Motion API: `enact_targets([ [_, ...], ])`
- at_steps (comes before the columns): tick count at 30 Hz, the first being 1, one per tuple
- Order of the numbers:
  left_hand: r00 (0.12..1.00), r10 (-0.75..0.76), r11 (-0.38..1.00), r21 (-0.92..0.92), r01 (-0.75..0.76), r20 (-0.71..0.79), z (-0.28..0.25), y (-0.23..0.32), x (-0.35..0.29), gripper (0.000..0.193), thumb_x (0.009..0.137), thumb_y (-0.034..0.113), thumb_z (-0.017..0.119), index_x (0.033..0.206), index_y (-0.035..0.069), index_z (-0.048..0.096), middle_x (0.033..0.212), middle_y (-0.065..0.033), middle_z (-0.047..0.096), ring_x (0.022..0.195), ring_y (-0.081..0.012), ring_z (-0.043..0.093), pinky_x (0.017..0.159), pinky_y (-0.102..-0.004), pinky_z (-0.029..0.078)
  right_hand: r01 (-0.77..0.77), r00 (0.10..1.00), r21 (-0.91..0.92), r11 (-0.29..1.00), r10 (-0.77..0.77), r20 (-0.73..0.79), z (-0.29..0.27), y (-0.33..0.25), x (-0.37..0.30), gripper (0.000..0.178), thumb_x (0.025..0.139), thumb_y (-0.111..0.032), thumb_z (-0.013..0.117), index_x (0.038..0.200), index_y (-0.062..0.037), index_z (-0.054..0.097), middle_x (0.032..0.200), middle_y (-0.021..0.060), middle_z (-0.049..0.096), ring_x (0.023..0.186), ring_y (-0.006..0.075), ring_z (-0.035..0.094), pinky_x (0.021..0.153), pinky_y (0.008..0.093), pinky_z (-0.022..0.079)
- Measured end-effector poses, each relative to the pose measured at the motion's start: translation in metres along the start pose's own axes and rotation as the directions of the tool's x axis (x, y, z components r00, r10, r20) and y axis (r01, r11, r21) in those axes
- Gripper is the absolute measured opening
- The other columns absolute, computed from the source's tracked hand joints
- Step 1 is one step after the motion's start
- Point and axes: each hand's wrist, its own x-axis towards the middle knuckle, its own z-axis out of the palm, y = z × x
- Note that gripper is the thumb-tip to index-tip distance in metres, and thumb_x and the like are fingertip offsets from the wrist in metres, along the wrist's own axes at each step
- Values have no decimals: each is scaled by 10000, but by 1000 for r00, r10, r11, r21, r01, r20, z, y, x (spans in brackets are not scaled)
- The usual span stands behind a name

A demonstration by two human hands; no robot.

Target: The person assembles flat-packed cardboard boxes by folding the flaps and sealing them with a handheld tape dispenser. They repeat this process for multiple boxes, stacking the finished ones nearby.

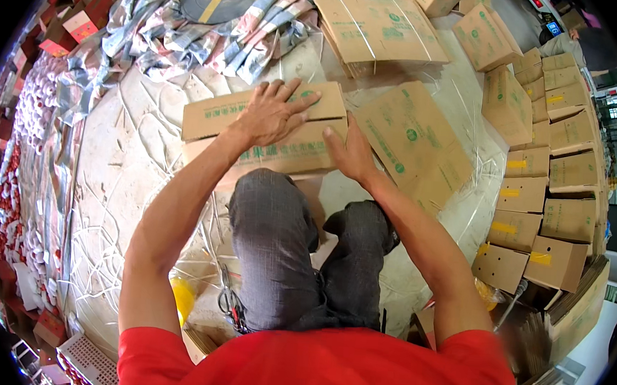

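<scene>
The carton (pixel 217 118) lies on the floor (pixel 414 268), midway between its left and right edges, just beyond the person's knees (pixel 272 204). The left hand (pixel 277 115) is spread wide, palm down on the far flap, gripping nothing. The right hand (pixel 354 153) is half open around the right end, thumb on the near flap, fingers at the corner; whether it truly grips cannot be told.

A dark gap shows between the flaps, so pressing them seems the step in hand. Broad, even palm pressure should serve best, with the right hand squaring the corner and the flap edges kept level.

Toward the floor's left edge there is room, though loose white straps (pixel 102 285) could snag. At the right, a flattened carton (pixel 409 135) lies close by, with standing cartons (pixel 523 195) along that edge. Beyond, a strapped bundle (pixel 377 29) limits reach; the knees crowd the near side.
</scene>
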Motion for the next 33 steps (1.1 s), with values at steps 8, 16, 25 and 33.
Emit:
enact_targets([
  [8,995,14,995,98,-4,-102,13,6,-4,544,1078,396,466,1615,325,409,1625,-211,389,1412,-460,412,1212,-594,263,17,1000,-4,1000,-17,2,-1,-1,-2,587,1008,-359,596,1388,75,485,1227,300,664,1156,425,655,1013,465,485],
  [16,992,-105,986,120,112,-68,15,20,-8,575,1087,460,401,1643,326,339,1708,-178,264,1548,-470,254,1272,-616,139,-151,988,291,945,156,6,13,10,8,535,1056,-367,522,1395,47,530,1320,286,638,1249,428,602,1062,477,449],
  [25,937,-118,993,-49,108,-329,11,22,-24,575,1025,448,545,1546,213,491,1631,-159,392,1502,-402,346,1248,-575,240,-425,901,40,904,419,110,12,25,23,733,1100,-556,372,1443,68,543,1469,271,569,1351,376,544,1135,457,394],
  [33,217,-760,628,-605,490,-613,24,28,-213,371,843,51,703,1210,58,648,1139,-175,602,1150,-340,557,993,-453,441,-465,885,251,849,454,104,10,34,29,651,1109,-507,420,1392,55,588,1351,199,642,1197,281,616,1049,398,458],
])
